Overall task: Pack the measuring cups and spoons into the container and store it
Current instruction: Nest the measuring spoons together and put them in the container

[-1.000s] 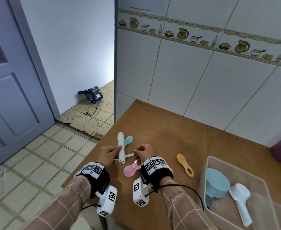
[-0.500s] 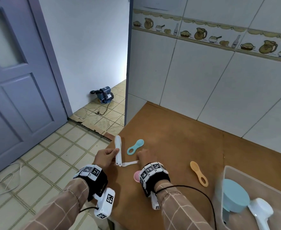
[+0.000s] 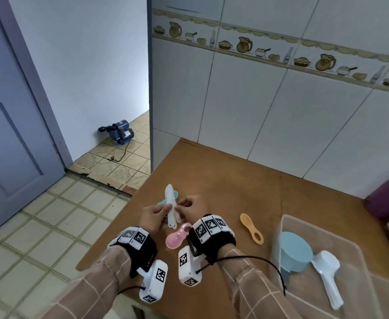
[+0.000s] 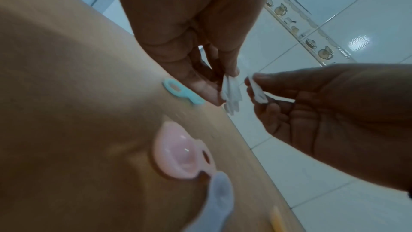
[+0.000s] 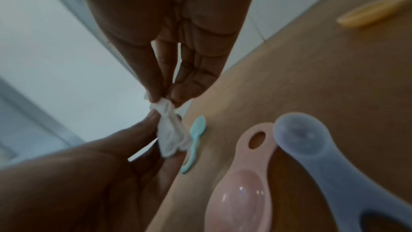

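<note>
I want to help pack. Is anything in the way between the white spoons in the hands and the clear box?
Nothing tall. The orange spoon lies flat on the table between the white spoons and the clear box, easily passed over. The box is open.

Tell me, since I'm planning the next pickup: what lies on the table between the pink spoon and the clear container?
Only the orange spoon lies between the pink spoon and the container; the head view shows otherwise bare table.
</note>
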